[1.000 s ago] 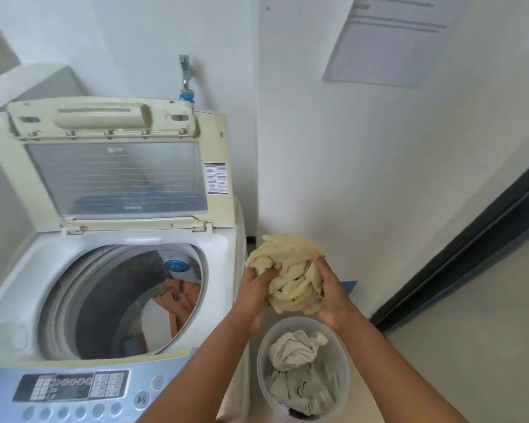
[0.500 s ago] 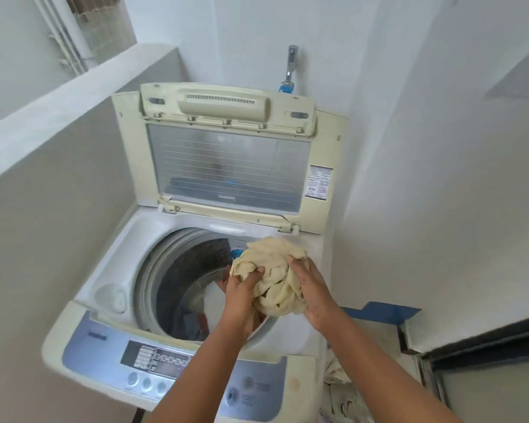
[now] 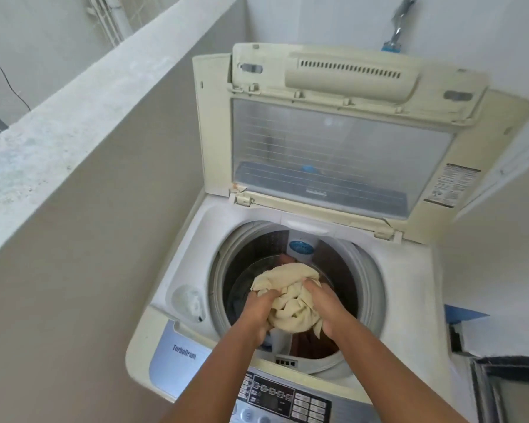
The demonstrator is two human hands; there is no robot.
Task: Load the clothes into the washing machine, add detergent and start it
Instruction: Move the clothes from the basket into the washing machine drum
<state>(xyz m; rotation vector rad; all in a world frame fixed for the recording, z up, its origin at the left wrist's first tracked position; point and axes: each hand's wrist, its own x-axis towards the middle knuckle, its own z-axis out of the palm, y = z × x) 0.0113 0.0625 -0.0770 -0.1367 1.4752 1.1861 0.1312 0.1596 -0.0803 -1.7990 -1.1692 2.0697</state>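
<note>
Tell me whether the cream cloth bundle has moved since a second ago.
Yes. The cream cloth bundle went from above the basket leftward to over the washer's drum opening.

Home laundry corner, looks like a balcony or utility nook. Top-loading washer with yellowed lid propped open, "TurboDrum" on its blue control panel. Wall tap with a blue fitting above the machine. Plain white plastered walls on two sides; low concrete parapet on the left with wire mesh beyond it, daylight coming in. Dark door frame at lower right.
</note>
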